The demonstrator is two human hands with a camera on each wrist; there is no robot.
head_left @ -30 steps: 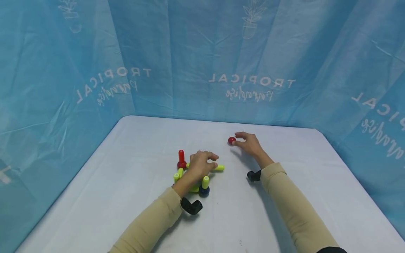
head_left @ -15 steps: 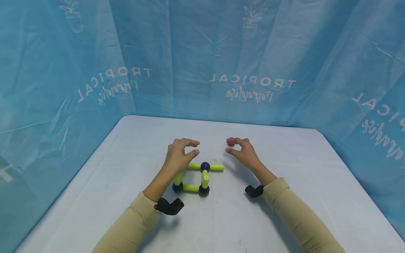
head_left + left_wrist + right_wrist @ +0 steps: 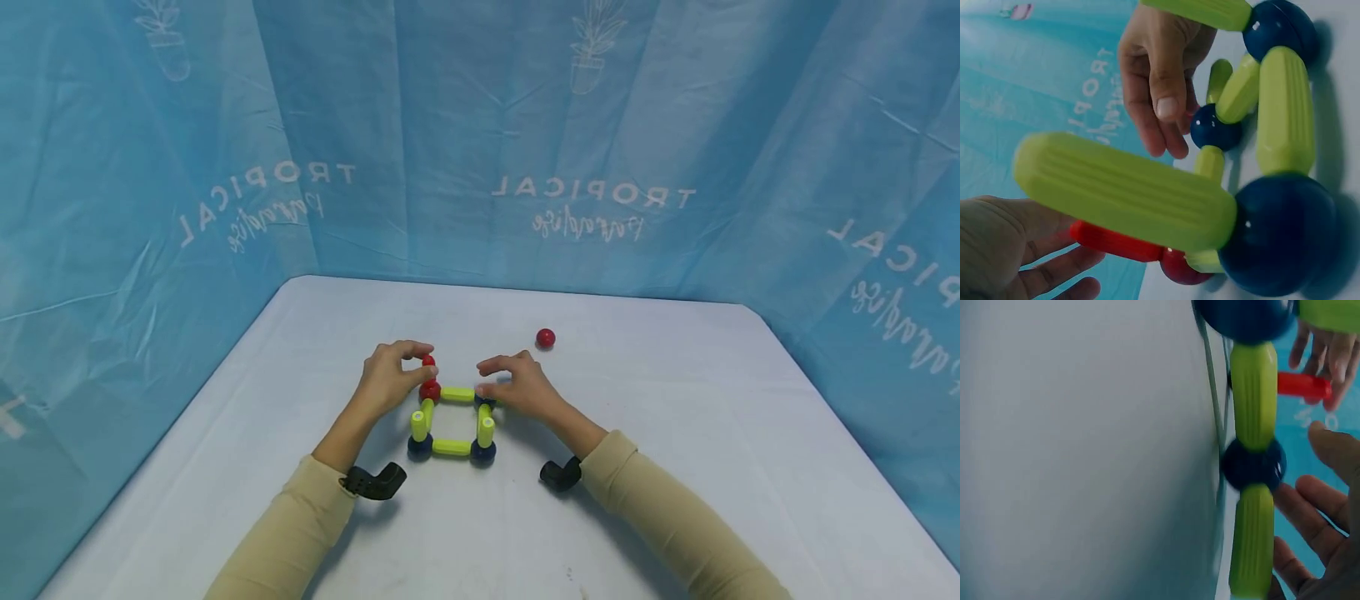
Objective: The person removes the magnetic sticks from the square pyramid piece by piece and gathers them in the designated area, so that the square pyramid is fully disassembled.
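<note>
A frame of magnetic rods and balls lies on the table: lime-green rods, blue balls and, at its far left corner, a red ball. On that ball a red rod stands upright. My left hand is at this rod, thumb and index finger curved round its upper part; the contact is partly hidden. At the far right corner my right hand has spread fingers, its thumb by the blue ball. Two green rods stand upright on the near corner balls.
Another red ball lies loose behind my right hand. A white table carries everything, with blue printed cloth around it at the back and sides. Black wrist cameras hang below both wrists.
My left hand went from over the frame back to the left, to the red rod. My right hand left the loose red ball and came left and nearer, to the frame's far right corner.
</note>
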